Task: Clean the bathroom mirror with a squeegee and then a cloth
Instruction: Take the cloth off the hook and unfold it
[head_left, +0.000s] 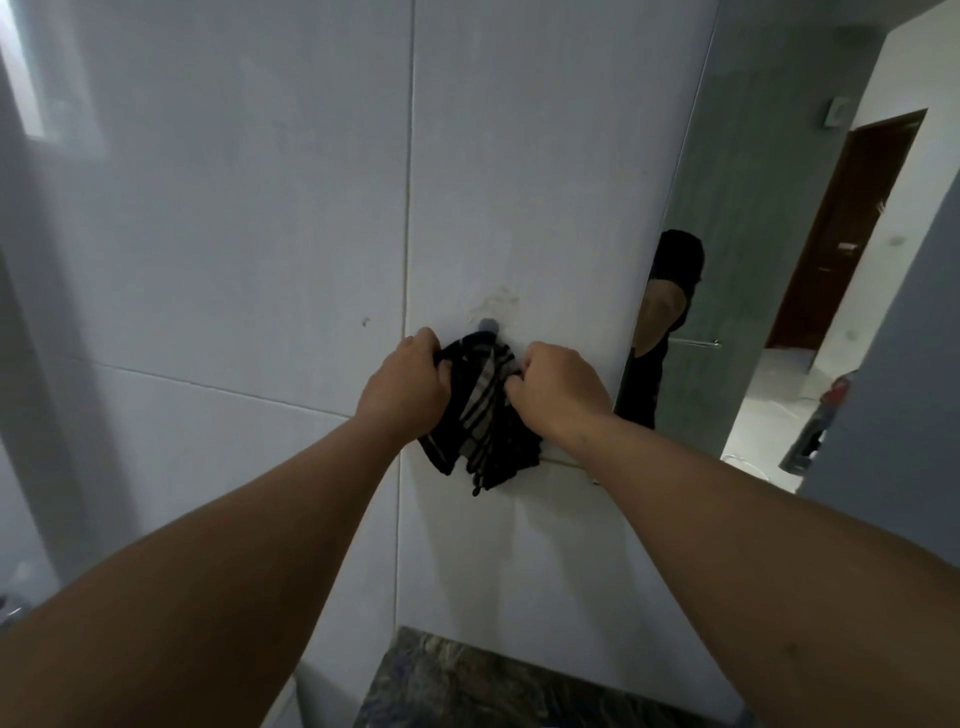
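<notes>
A dark cloth (480, 421) with grey stripes hangs against the white tiled wall, just under a small grey hook (488, 325). My left hand (410, 387) grips its left upper edge. My right hand (558, 387) grips its right upper edge. Both arms reach forward from below. The mirror (753, 291) stands to the right of the cloth, its left edge running down the wall; it reflects my black-sleeved arm, a brown door and a towel bar. No squeegee is in view.
A dark marbled countertop (493, 680) lies below, at the bottom centre. A thin rail (571, 466) runs along the wall under my right forearm. White wall tiles (234, 234) fill the left and middle. A grey wall (893, 389) stands at the far right.
</notes>
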